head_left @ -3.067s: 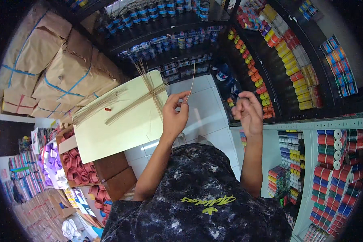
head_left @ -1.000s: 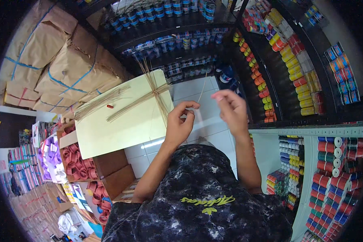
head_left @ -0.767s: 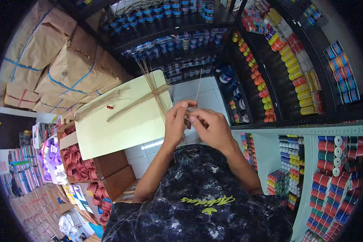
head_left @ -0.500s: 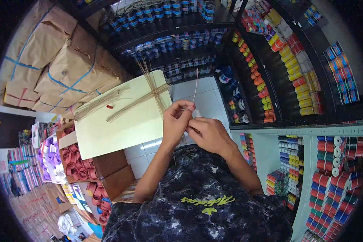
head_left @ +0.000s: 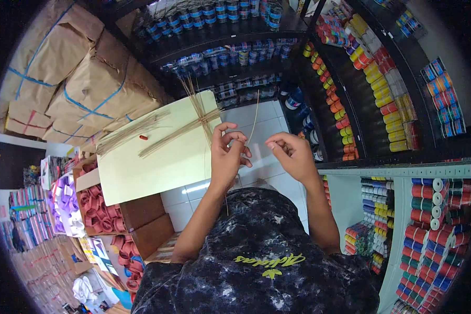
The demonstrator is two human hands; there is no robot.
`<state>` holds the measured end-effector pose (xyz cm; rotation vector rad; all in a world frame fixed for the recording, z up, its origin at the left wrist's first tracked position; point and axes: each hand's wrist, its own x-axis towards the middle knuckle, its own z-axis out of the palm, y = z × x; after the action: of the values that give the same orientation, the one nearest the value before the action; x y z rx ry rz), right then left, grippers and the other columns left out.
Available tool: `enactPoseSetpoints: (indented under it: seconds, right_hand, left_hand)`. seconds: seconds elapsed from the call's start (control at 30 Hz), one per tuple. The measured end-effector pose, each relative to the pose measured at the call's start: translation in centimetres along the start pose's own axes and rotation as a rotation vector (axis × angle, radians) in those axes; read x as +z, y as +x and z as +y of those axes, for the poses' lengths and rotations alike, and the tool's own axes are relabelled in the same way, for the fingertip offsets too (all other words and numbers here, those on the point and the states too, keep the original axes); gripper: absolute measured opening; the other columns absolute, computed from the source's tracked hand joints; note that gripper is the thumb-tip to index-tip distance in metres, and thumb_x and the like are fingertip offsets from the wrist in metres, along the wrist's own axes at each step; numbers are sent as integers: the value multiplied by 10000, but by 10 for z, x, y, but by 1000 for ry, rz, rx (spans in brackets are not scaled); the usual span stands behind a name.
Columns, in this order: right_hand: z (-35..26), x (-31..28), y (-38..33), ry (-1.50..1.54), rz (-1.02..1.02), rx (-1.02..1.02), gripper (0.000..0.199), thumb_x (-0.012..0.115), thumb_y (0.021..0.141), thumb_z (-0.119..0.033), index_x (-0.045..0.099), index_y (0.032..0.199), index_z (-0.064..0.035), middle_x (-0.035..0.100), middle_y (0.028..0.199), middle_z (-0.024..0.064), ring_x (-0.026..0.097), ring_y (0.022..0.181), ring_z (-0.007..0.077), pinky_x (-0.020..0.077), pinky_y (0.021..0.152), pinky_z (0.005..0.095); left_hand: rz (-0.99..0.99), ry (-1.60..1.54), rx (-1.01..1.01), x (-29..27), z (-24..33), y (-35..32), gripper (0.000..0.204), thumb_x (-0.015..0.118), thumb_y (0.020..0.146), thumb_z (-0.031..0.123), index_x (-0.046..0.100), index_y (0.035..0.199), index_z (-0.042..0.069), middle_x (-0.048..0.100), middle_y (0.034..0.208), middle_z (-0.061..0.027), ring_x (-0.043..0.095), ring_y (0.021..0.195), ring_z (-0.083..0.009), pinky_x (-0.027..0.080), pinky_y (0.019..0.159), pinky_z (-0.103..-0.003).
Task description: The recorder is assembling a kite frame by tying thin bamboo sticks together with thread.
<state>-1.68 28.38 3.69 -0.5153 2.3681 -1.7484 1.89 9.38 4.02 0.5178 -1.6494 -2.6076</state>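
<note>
My left hand [head_left: 228, 156] is closed on a thin tan stick [head_left: 256, 112], its fingers bent. The stick's long end bows upward and away from me over the floor; a short thin end shows below the wrist, against my shirt. My right hand [head_left: 294, 156] is apart from it, to the right, thumb and forefinger pressed together; whether anything is between them cannot be made out. On the pale yellow board [head_left: 157, 183] lie crossed bundles of thin sticks [head_left: 199, 121], a looser bunch of sticks [head_left: 128, 133] and a small red piece [head_left: 143, 137].
Brown paper parcels [head_left: 83, 99] tied with blue string stack up behind the board's left side. Below it stands a cardboard box [head_left: 149, 214] beside red rolled strips [head_left: 100, 206]. Dark shelves [head_left: 340, 123] of colourful spools rise ahead and right; a pale shelf unit [head_left: 397, 209] stands nearer right.
My hands, together before, have parted: the right moved right and the left opened its outer fingers somewhat. The stick stays with the left hand. The board's contents look the same.
</note>
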Motion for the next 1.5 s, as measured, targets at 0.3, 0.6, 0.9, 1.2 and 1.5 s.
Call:
enactPoseSetpoints:
  seconds: [0.3, 0.6, 0.9, 1.2, 1.5]
  right_hand:
    - [0, 12, 15, -10, 74, -26, 112, 672, 935, -67, 726, 1015, -12, 671, 781, -13, 492, 618, 3, 376, 534, 203]
    - [-11, 20, 22, -89, 40, -81, 130, 691, 908, -92, 732, 1013, -27, 695, 871, 63, 582, 606, 93, 452, 538, 256]
    - [14, 26, 27, 70, 103, -70, 131, 700, 909, -92, 743, 1021, -37, 710, 844, 28, 504, 601, 31, 385, 513, 226]
    - [15, 29, 30, 318, 12, 29, 159, 655, 967, -98, 721, 1056, 17, 730, 910, 32, 623, 786, 51, 481, 682, 208]
    - [16, 28, 28, 259, -6, 70, 180, 662, 964, -109, 699, 1106, -5, 705, 865, 12, 579, 711, 33, 448, 622, 207]
  left_hand:
    - [-74, 95, -32, -6, -2, 4, 160, 578, 971, 76, 624, 1103, -3, 600, 974, -60, 613, 639, -125, 504, 463, -258]
    - [-85, 68, -209, -8, 0, 8, 258, 591, 1011, 263, 673, 999, 19, 614, 844, -26, 584, 614, -95, 497, 493, -246]
    - [-100, 27, -250, -12, 0, 10, 246, 618, 998, 260, 681, 969, 24, 607, 811, -7, 570, 599, -77, 494, 499, -238]
    - [-122, 28, -271, -14, -2, 14, 204, 647, 976, 225, 697, 992, 28, 620, 821, 1, 559, 596, -71, 498, 517, -238]
    - [-146, 18, -257, -17, -4, 12, 167, 619, 988, 220, 667, 995, 61, 601, 829, 7, 564, 649, -76, 483, 552, -248]
